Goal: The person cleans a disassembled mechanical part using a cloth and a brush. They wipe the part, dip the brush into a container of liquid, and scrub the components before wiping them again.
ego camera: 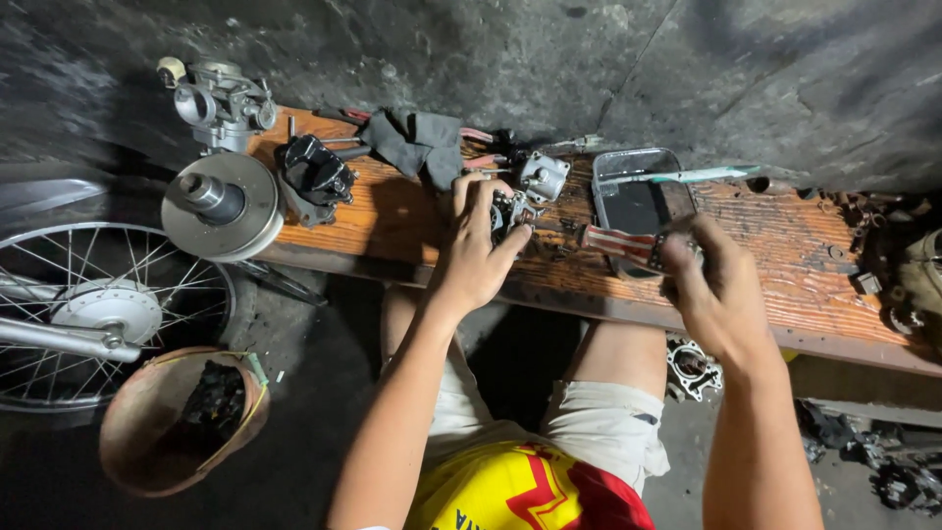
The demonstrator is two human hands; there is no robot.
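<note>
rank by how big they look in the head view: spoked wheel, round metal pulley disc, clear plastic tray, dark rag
1. spoked wheel, though partly cut off by the frame
2. round metal pulley disc
3. clear plastic tray
4. dark rag
Tray and rag look close, so their order is unsure.

The bench [785, 245] was rough, worn wood — orange, stained dark. At its left end sat a dull metal pulley disc [224, 204]; near its back edge, matt grey cloth [422, 142] and a glossy plastic tray [638, 191].
</note>
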